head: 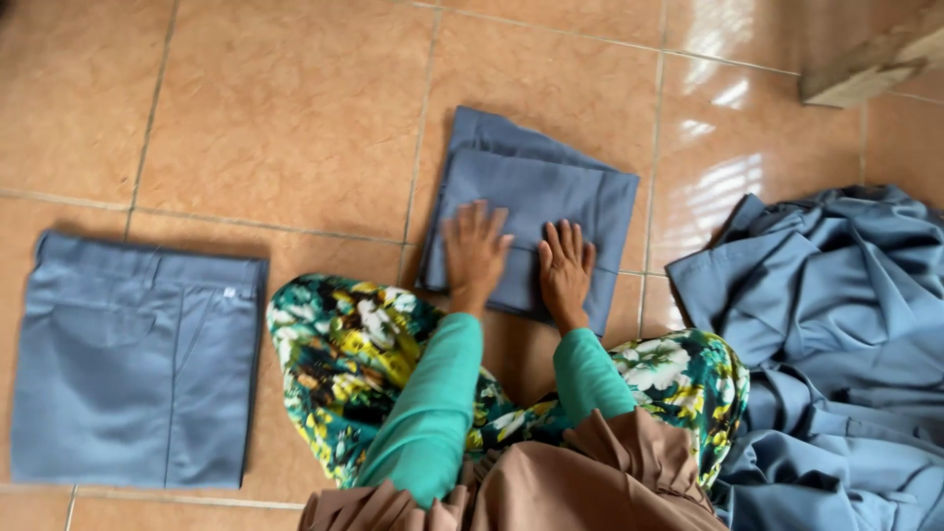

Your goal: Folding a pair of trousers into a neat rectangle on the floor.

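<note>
On the tiled floor (295, 128), both hands flat, fingers spread, left hand (474, 251), right hand (565, 267), pressing folded blue garment (536, 187)

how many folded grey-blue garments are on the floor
2. One folded garment lies under both hands, left hand and right hand pressed flat on it. The other, folded trousers, lies at far left. The unfolded pile at right may hide more.

Two folded grey-blue garments lie on the floor, one (138, 359) at lower left and one (536, 192) at upper centre, plus one unfolded heap (836, 334) at right.
</note>
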